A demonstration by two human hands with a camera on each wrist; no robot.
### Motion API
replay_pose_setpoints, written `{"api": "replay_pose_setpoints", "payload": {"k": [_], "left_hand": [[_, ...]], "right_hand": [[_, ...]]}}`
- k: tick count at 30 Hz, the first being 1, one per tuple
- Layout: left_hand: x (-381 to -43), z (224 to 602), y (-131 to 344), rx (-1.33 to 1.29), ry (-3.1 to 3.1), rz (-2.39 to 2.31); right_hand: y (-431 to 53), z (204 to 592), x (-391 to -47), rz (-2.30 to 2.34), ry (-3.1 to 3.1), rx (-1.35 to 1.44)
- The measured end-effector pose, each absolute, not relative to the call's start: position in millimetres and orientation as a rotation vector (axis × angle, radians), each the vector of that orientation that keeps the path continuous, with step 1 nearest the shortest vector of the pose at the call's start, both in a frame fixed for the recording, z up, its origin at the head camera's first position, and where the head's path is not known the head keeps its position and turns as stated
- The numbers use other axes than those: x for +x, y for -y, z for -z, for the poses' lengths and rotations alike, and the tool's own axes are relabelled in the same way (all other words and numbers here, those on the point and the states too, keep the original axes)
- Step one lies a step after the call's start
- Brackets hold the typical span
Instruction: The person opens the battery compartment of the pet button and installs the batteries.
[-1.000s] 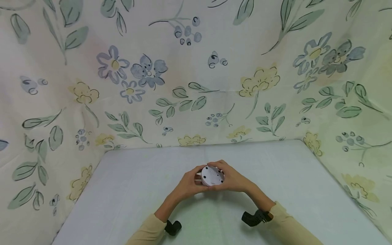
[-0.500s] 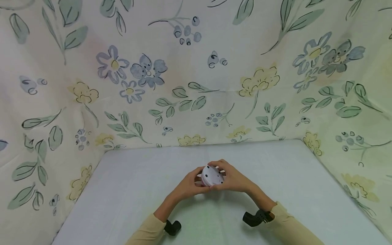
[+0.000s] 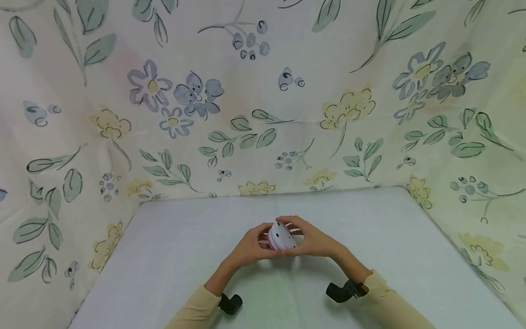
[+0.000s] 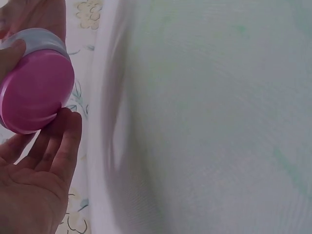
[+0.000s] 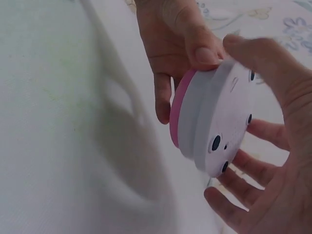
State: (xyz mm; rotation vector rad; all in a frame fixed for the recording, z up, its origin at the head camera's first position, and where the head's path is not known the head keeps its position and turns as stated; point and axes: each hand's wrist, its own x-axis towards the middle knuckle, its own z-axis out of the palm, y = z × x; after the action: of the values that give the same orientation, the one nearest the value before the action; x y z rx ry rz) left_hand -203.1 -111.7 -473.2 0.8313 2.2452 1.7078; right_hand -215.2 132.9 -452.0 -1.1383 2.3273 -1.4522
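Note:
Both hands hold a round white device (image 3: 281, 236) above the white table, tilted on its edge. Its flat underside, with several black feet, faces right in the head view. In the left wrist view its smooth pink face (image 4: 39, 90) shows. My left hand (image 3: 248, 246) grips the device's left side, with its thumb on the white rim in the right wrist view. My right hand (image 3: 314, 238) pinches the rim from the right between thumb and finger. Other fingers of the right hand (image 5: 278, 190) spread behind the underside. A white stepped body (image 5: 204, 117) joins the pink face to the base.
The table (image 3: 185, 237) has a white cloth on it. Behind and beside it hangs a floral curtain (image 3: 263, 91). Black cameras sit on the wrists, one on the left (image 3: 230, 304) and one on the right (image 3: 345, 291).
The device has turned in the hands: its footed underside, which faced the head camera more fully, now angles to the right, and a bit of pink shows at its left. The arms barely moved.

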Motion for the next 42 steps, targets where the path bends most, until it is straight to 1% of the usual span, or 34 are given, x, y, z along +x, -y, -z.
{"api": "replay_pose_setpoints", "payload": {"k": [6, 16, 22, 32, 42], "left_hand": [[-201.7, 475.2, 112.1, 0.848, -2.234, -1.693], [-200.5, 475.2, 110.4, 0.824, -2.112, -1.718], [-199.2, 475.0, 108.8, 0.8, -2.152, -1.726], [-198.2, 475.6, 109.3, 0.781, -2.195, -1.736], [-195.3, 473.7, 110.1, 0.732, -2.273, -1.718]], "right_hand": [[-130.6, 452.1, -213.8, 1.474, -2.339, -1.153], [-129.7, 452.3, -211.4, 1.608, -2.364, -1.019], [-131.2, 454.6, -214.2, 1.659, -2.307, -1.021], [-133.1, 448.3, -211.2, 1.603, -2.261, -1.027], [-138.2, 457.1, -216.2, 1.556, -2.346, -1.028]]}}
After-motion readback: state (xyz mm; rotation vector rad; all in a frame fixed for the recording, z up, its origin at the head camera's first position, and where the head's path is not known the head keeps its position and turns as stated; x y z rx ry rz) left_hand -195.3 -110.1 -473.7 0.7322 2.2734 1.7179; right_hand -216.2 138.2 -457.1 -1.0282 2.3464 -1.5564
